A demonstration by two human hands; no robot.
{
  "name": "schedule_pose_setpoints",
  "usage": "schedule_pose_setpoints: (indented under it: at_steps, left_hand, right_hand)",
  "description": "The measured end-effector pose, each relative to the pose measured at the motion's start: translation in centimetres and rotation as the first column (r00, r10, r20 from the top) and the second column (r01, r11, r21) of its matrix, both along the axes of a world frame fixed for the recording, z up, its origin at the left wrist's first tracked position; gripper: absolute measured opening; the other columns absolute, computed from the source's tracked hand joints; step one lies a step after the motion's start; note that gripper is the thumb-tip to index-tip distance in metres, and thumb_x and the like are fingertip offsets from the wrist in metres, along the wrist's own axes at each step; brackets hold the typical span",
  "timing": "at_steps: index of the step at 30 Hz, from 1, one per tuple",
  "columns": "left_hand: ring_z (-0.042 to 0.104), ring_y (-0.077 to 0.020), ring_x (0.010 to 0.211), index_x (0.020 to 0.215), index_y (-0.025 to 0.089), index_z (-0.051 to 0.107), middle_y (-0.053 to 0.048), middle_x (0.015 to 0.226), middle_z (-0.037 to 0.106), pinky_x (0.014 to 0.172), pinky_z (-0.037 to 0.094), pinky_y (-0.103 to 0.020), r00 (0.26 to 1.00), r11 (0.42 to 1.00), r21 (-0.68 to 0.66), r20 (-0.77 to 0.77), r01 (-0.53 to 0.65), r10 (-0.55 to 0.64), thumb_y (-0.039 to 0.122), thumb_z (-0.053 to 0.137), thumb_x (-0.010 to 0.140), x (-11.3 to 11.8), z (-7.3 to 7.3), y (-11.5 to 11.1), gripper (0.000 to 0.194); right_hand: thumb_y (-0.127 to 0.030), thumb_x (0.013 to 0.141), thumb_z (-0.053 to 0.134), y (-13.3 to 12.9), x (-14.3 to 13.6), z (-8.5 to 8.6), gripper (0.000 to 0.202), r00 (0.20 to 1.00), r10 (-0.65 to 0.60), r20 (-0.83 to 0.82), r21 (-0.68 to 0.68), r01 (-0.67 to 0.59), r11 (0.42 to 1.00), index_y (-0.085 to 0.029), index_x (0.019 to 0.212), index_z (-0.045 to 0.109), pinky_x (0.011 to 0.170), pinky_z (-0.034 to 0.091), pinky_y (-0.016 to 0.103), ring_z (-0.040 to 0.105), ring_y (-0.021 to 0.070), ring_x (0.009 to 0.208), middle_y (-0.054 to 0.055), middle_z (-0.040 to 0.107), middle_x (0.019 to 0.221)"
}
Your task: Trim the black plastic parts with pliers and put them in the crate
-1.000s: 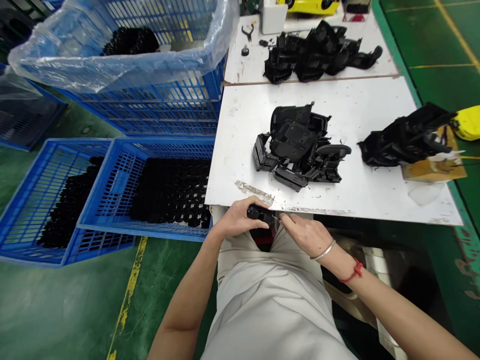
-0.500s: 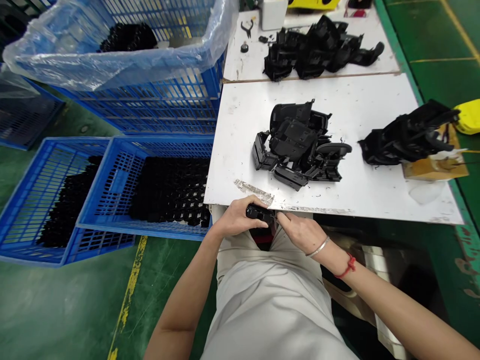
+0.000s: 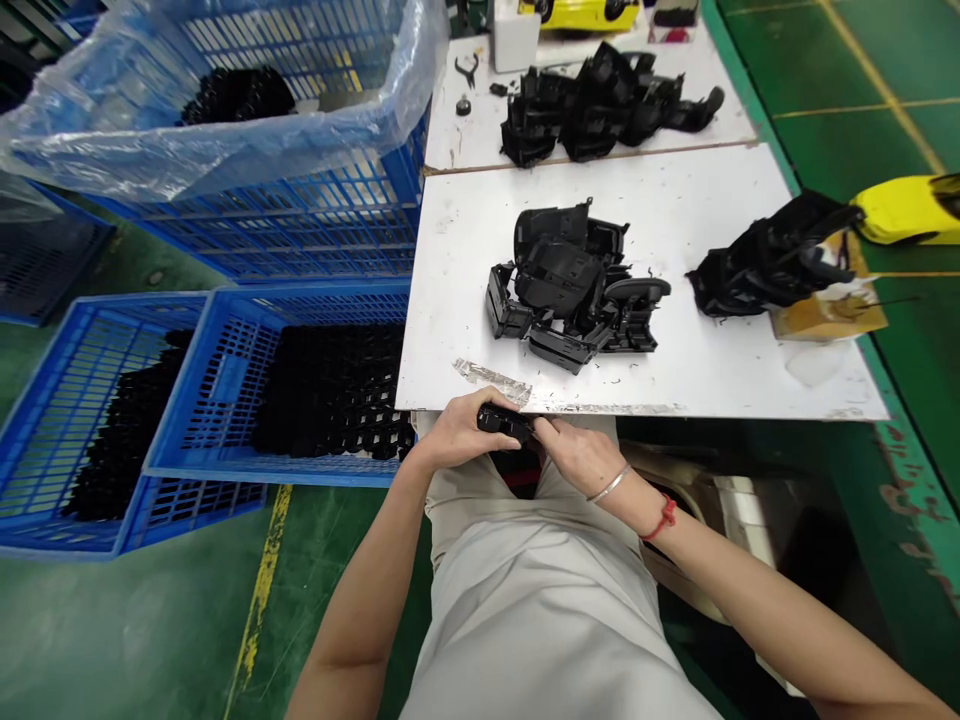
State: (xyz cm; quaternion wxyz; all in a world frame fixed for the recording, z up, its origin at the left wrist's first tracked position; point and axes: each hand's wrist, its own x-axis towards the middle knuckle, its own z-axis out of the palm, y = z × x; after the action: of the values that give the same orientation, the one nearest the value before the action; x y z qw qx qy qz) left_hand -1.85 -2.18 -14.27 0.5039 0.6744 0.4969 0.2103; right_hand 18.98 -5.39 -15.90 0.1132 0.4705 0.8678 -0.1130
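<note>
My left hand (image 3: 456,432) is closed around a small black plastic part (image 3: 501,424) just off the table's front edge, above my lap. Fingers and thumb grip it from both sides. At the part's right end, my right hand (image 3: 583,458) is closed with its fingertips against it. Whatever those fingers pinch is too hidden to make out. Beyond my hands, a pile of black plastic mouldings (image 3: 562,275) lies on the white tabletop (image 3: 450,290), with small black scraps scattered around it.
Blue crates (image 3: 187,470) with black parts stand on the floor at left, below a larger plastic-lined crate (image 3: 300,220). More black mouldings (image 3: 600,105) lie at the back near pliers (image 3: 466,70). Another cluster (image 3: 772,255) leans on a yellowish box (image 3: 832,310). A yellow toy car (image 3: 904,212) is at right.
My view has shifted slightly, moving the table and its contents left in the picture. Both hands stay on the black part, and my right fingertips now sit closer against its end.
</note>
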Motion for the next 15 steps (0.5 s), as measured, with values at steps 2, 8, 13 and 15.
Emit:
schedule_pose_setpoints:
  at_steps: [2, 8, 13, 15]
  left_hand:
    - [0.064, -0.0212, 0.091, 0.099, 0.018, 0.064, -0.005, 0.097, 0.068, 0.078, 0.049, -0.028, 1.000, 1.000, -0.009, 0.004, 0.009, -0.009, 0.037, 0.079, 0.066, 0.0, 0.0, 0.1, 0.041]
    - [0.063, -0.0216, 0.092, 0.100, 0.017, 0.064, -0.005, 0.096, 0.068, 0.079, 0.049, -0.028, 1.000, 1.000, -0.022, -0.002, 0.013, -0.013, 0.036, 0.079, 0.066, -0.1, 0.3, 0.2, 0.041]
    - [0.063, -0.0222, 0.093, 0.099, 0.018, 0.064, -0.005, 0.097, 0.068, 0.080, 0.049, -0.029, 1.000, 1.000, -0.004, -0.015, 0.022, -0.022, 0.038, 0.078, 0.067, 0.0, 0.4, 0.2, 0.041]
    - [0.063, -0.0225, 0.094, 0.099, 0.018, 0.064, -0.005, 0.098, 0.068, 0.081, 0.049, -0.029, 1.000, 1.000, 0.008, -0.015, 0.023, -0.023, 0.039, 0.078, 0.067, 0.0, 0.2, 0.2, 0.041]
  right_hand:
    - [-0.016, 0.095, 0.032, -0.1, 0.2, 0.3, 0.025, 1.000, 0.004, 0.019, -0.022, -0.004, 1.000, -0.018, 0.111, 0.051, 0.045, 0.016, 0.028, 0.060, 0.0153, 0.060, 0.008, 0.064, 0.087]
    - [-0.015, 0.095, 0.033, 0.0, 0.3, 0.5, 0.025, 0.999, 0.000, 0.040, -0.048, 0.001, 0.999, -0.018, 0.112, 0.051, 0.045, 0.015, 0.029, 0.061, 0.0159, 0.063, 0.008, 0.064, 0.088]
    - [-0.018, 0.096, 0.031, 0.2, -0.1, -0.4, 0.024, 1.000, -0.010, 0.011, -0.034, 0.010, 0.999, -0.018, 0.108, 0.052, 0.046, 0.016, 0.028, 0.060, 0.0161, 0.062, 0.007, 0.064, 0.086]
    - [-0.018, 0.096, 0.032, 0.2, -0.3, -0.5, 0.024, 1.000, -0.010, 0.007, -0.041, 0.011, 0.999, -0.018, 0.108, 0.052, 0.046, 0.017, 0.028, 0.060, 0.0163, 0.063, 0.007, 0.063, 0.087]
